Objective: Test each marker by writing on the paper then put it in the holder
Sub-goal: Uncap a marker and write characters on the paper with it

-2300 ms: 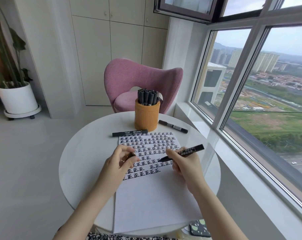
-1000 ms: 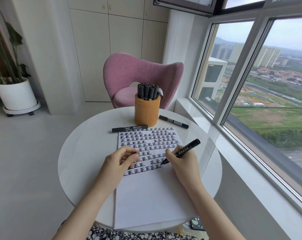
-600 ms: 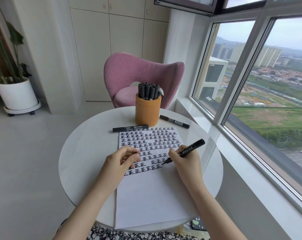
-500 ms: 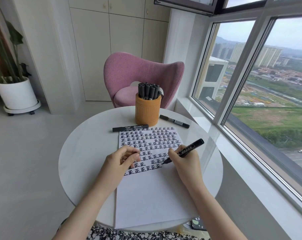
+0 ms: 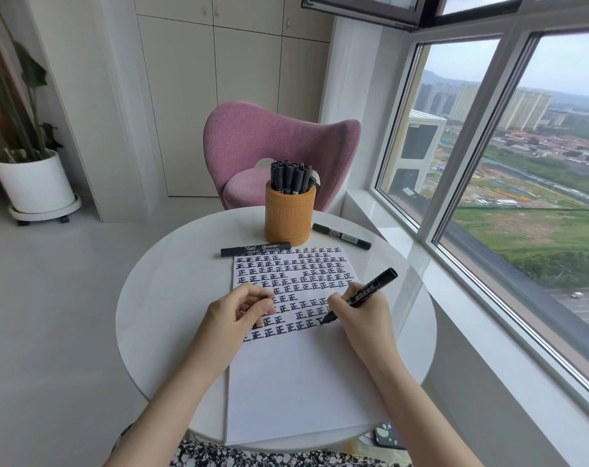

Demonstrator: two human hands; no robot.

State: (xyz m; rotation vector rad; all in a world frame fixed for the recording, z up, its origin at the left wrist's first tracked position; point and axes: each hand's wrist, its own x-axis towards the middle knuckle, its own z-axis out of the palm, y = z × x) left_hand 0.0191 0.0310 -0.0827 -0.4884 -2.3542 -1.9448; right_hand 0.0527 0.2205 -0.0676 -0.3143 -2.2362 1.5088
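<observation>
table [image 5: 158, 315] first: round and white, with paper [image 5: 303, 382] across its middle, the far half filled with rows of one written character. holder [image 5: 288, 217] stands at 12 o'clock off the paper, packed with pens [image 5: 291, 176]. one spare [image 5: 256, 249] lies at 11 o'clock of the sheet, a second spare [image 5: 342, 235] at 1. my left hand [image 5: 232, 315] rests curled on the paper; whether it hides a cap i cannot tell. my right hand [image 5: 363, 318] grips the marker [image 5: 370, 291], tip touching the last row's 3 o'clock end. i judge this stroke wants light, even pressure, the left hand pinning the sheet, then a clean lift.
</observation>
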